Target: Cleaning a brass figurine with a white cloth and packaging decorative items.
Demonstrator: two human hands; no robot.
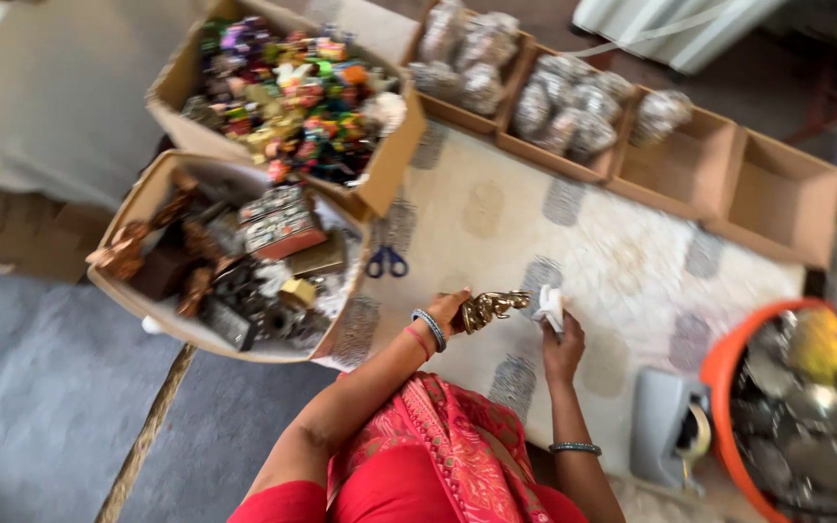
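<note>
Above the patterned white cloth (622, 261), the left hand (449, 312) has its fingers clenched around a small golden figurine (492, 307), while the right hand (563, 347) pinches a white rag (549, 306) just beside the figurine's end. Blue-handled scissors (387, 260) lie near a cardboard box of metal pieces (123, 208). A grey tape dispenser (667, 426) and an orange tub (724, 368) sit off to the right.

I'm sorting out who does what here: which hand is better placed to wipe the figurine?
The right hand: its fingers already pinch the crumpled white cloth beside the small golden metal figurine, which the left hand grips.
</note>
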